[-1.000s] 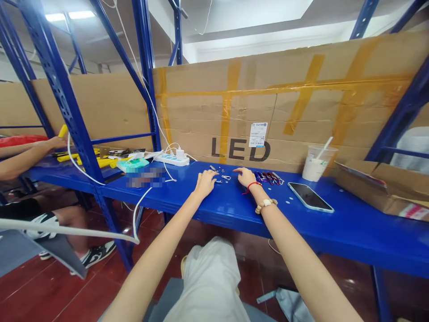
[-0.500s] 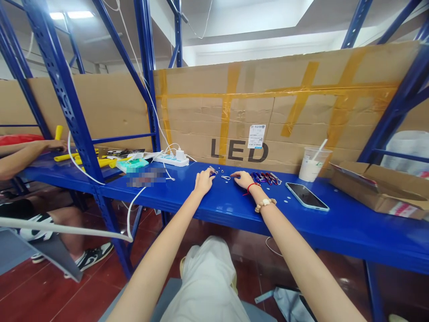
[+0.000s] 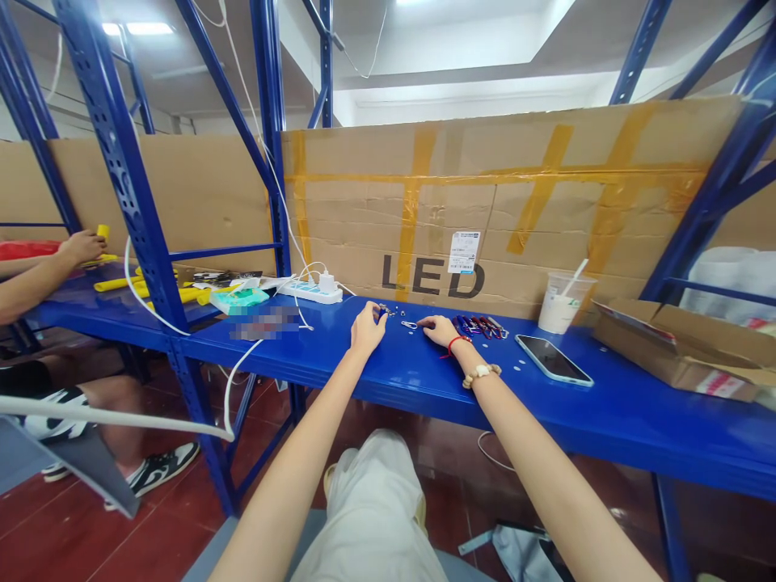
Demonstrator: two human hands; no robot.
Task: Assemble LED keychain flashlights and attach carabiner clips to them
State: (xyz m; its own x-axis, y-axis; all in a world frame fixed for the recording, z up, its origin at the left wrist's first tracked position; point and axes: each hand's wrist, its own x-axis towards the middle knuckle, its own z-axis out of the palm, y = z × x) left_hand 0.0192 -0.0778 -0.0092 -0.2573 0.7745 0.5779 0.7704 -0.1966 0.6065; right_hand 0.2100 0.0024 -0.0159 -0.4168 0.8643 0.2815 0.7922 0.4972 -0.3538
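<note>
My left hand (image 3: 366,328) rests on the blue tabletop with its fingers curled in a pinch; whatever lies between the fingertips is too small to make out. Just beyond its fingertips are small metal pieces (image 3: 393,313). My right hand (image 3: 440,331) lies to the right with its fingers stretched toward a silver carabiner-like clip (image 3: 408,325). The fingertips are close to the clip's right end; I cannot tell whether they touch it. Behind my right hand a row of blue, purple and red carabiners (image 3: 482,326) lies on the table.
A phone (image 3: 554,360), a plastic cup with a straw (image 3: 563,303) and an open cardboard box (image 3: 679,347) stand at right. A white power strip (image 3: 310,291) and cables lie left. Cardboard backs the blue table (image 3: 412,386). Another person's hand (image 3: 83,246) holds something yellow.
My right hand's index finger has lowered toward the silver clip, and my left hand's fingers have drawn in slightly. The other person's hand has risen with a yellow thing.
</note>
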